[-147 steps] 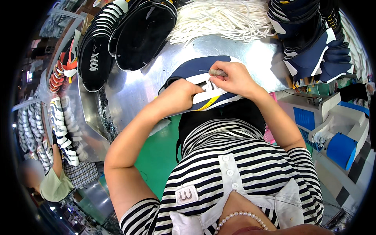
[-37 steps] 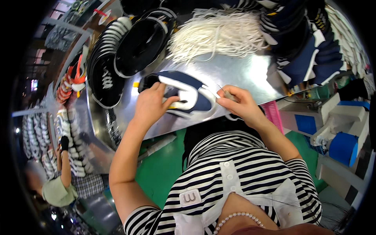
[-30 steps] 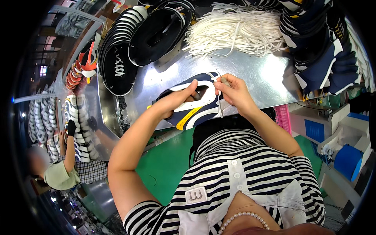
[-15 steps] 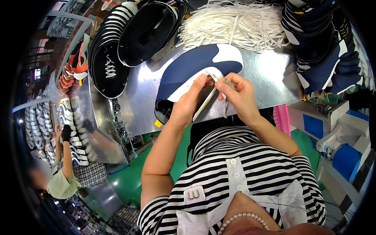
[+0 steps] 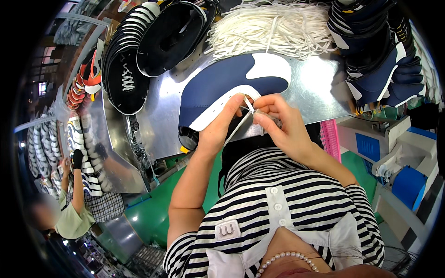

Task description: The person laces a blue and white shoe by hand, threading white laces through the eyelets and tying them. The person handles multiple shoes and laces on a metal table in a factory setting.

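Note:
A navy and white shoe upper lies on its side on the metal table, in front of me. My left hand grips its white eyelet edge, thumb on top and fingers tucked under. My right hand is closed at the upper's opening, pinching a white shoelace close to the left fingertips. Part of the lace hangs toward me below the hands. Something small and greyish shows among the right fingers; its kind is unclear. The far side of the upper's opening is hidden by my hands.
Loose white laces are heaped at the back. Stacked uppers stand at left and right. A pink basket and a grey and blue machine are right of the table. A co-worker works far left.
The upper has tipped so its eyelet edge shows more. My right hand has rolled over and lowered slightly, with the lace drawn across the opening.

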Tool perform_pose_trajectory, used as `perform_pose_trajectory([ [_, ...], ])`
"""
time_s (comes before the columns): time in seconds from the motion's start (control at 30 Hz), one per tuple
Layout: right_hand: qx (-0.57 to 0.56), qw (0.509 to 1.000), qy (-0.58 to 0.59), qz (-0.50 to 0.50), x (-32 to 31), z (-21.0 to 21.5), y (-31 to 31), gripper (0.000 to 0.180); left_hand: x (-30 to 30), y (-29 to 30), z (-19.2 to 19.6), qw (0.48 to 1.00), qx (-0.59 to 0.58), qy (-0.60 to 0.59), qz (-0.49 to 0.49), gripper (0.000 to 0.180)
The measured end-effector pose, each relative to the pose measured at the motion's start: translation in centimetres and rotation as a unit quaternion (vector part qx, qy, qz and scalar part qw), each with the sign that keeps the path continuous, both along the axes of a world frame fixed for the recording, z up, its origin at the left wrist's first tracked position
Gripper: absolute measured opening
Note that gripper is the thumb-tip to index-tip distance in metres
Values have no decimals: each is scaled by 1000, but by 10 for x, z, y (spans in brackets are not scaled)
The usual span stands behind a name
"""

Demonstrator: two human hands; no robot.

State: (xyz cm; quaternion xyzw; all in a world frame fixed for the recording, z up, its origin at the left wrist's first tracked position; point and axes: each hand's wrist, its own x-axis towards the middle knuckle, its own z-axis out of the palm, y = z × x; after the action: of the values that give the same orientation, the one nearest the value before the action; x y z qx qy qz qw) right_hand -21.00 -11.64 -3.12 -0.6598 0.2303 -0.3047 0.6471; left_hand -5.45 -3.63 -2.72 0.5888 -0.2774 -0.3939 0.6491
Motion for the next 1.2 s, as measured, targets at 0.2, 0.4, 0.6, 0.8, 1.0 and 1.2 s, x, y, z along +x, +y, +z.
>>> perform_pose_trajectory([
  [0.2, -38, 996, 77, 14, -12, 17, -16, 16, -4, 10, 0, 995, 52, -90, -12, 13],
  [0.4, -160, 984, 76, 7, -7, 18, -22, 10, -8, 13, 1, 999, 21, -41, 4, 16],
  [0.6, -178, 980, 94, 4, -4, 14, -18, 9, -6, 18, -3, 1000, 22, -11, 4, 20],
  [0.8, -182, 974, 132, 19, -2, 14, -19, 9, -1, 21, -15, 999, 36, 22, -21, 21],
  [1.0, -174, 976, 128, 11, -5, 6, -18, 11, -8, 22, -9, 991, 92, -93, -20, 20],
  [1.2, -234, 953, 188, -47, -6, -4, -6, 11, -29, 13, 3, 834, 40, -549, -48, 22],
])
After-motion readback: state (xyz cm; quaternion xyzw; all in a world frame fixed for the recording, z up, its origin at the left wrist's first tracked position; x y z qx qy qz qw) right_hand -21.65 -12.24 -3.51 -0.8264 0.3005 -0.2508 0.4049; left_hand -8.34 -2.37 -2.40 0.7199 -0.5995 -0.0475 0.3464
